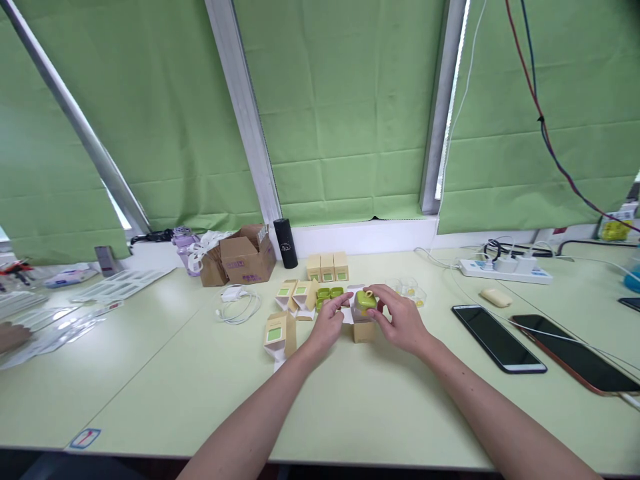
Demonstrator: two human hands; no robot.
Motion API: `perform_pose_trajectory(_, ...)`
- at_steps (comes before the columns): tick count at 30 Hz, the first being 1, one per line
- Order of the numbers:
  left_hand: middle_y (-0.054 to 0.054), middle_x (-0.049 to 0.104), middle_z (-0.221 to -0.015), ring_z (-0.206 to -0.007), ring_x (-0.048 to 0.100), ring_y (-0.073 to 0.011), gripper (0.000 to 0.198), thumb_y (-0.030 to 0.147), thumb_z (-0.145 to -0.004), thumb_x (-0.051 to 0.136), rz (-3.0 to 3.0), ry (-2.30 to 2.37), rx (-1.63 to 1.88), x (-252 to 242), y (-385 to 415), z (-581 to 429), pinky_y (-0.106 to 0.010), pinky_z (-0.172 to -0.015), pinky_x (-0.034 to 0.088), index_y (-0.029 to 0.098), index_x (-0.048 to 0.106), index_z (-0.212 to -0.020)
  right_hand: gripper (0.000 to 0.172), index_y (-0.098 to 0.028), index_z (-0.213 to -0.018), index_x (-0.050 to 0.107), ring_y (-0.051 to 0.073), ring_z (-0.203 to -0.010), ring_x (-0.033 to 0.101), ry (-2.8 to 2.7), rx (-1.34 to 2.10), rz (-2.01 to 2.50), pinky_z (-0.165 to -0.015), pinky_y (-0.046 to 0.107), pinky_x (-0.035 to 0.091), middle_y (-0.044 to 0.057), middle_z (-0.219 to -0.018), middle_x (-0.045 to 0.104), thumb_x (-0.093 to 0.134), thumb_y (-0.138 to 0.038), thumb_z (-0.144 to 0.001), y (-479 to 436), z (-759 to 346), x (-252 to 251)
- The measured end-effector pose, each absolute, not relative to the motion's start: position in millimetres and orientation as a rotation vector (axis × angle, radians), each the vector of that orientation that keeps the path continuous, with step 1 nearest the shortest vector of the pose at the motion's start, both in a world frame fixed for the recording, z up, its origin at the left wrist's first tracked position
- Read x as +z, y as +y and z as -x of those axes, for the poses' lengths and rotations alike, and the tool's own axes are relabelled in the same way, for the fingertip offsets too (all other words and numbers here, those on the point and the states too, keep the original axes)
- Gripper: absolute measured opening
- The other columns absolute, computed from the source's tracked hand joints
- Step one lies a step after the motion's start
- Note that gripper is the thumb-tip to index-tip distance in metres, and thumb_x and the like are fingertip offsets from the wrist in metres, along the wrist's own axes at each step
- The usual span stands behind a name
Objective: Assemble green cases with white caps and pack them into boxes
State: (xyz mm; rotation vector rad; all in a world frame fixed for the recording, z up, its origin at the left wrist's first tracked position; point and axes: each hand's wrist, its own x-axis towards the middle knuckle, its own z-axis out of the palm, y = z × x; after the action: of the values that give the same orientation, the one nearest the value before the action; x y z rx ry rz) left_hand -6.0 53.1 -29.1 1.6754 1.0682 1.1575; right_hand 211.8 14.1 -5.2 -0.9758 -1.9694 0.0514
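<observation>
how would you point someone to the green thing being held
On the green table, find the row of three tan boxes. Just before it, the green piece sits between left hand and right hand, unlike the green trays lying alongside.

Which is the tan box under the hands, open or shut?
Open: tan box has its white flap up, left hand on it; right hand holds a green case at its top.

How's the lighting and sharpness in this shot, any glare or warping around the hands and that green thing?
Head view: soft, even daylight through the green blinds, bright slivers at their edges, no glare on the table; head view: wide-angle warp tilts the window frames; head view: left hand and right hand look sharp, but the green item between them is too small for detail.
</observation>
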Motion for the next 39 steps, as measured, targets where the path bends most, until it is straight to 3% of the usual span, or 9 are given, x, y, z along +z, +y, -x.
perform_pose_trajectory(9, -0.01, 0.069, -0.125, -0.128, 0.057, -0.0267, 0.065, 0.004, -0.079, 0.047, -1.669, 1.109, 1.15, -27, 51, 5, -0.046, -0.12, 0.035, 0.022, 0.07, -0.138, 0.035, -0.026, -0.133, 0.056, 0.019, -0.076, 0.069, -2.021, 0.056, 0.973, -0.071, 0.035, 0.051, 0.009, -0.13, 0.069, 0.056, -0.026, -0.098, 11, -210, -6)
perform_pose_trajectory(18, -0.01, 0.068, -0.131, -0.128, 0.057, -0.0264, 0.064, 0.006, -0.078, 0.049, -1.666, 1.085, 1.136, -23, 48, 6, -0.045, -0.12, 0.035, 0.02, 0.07, -0.137, 0.024, -0.026, -0.118, 0.053, 0.026, -0.089, 0.067, -2.111, 0.039, 1.062, -0.07, 0.035, 0.044, 0.006, -0.105, 0.072, 0.056, -0.027, -0.094, 8, -208, -6)
perform_pose_trajectory(28, -0.012, 0.067, -0.126, -0.129, 0.057, -0.0264, 0.064, 0.006, -0.079, 0.047, -1.692, 1.152, 1.135, -18, 42, 4, -0.043, -0.119, 0.038, 0.018, 0.069, -0.139, 0.008, -0.027, -0.107, 0.053, 0.024, -0.089, 0.062, -2.107, 0.104, 1.057, -0.068, 0.032, 0.041, 0.005, -0.107, 0.068, 0.047, -0.029, -0.102, 6, -204, -7)
perform_pose_trajectory(34, -0.012, 0.067, -0.125, -0.127, 0.057, -0.0254, 0.065, 0.005, -0.079, 0.047, -1.696, 1.152, 1.135, -20, 44, 4, -0.043, -0.12, 0.036, 0.018, 0.07, -0.138, 0.018, -0.026, -0.097, 0.055, 0.022, -0.085, 0.06, -2.049, 0.075, 1.082, -0.068, 0.031, 0.042, 0.004, -0.094, 0.066, 0.04, -0.023, -0.105, 8, -199, -9)
perform_pose_trajectory(39, -0.012, 0.067, -0.124, -0.126, 0.058, -0.0268, 0.064, 0.006, -0.079, 0.049, -1.701, 1.156, 1.135, -20, 44, 4, -0.044, -0.12, 0.037, 0.019, 0.07, -0.138, 0.014, -0.026, -0.097, 0.057, 0.021, -0.084, 0.061, -1.978, 0.15, 1.095, -0.068, 0.032, 0.044, 0.004, -0.104, 0.066, 0.045, -0.024, -0.103, 10, -196, -13)
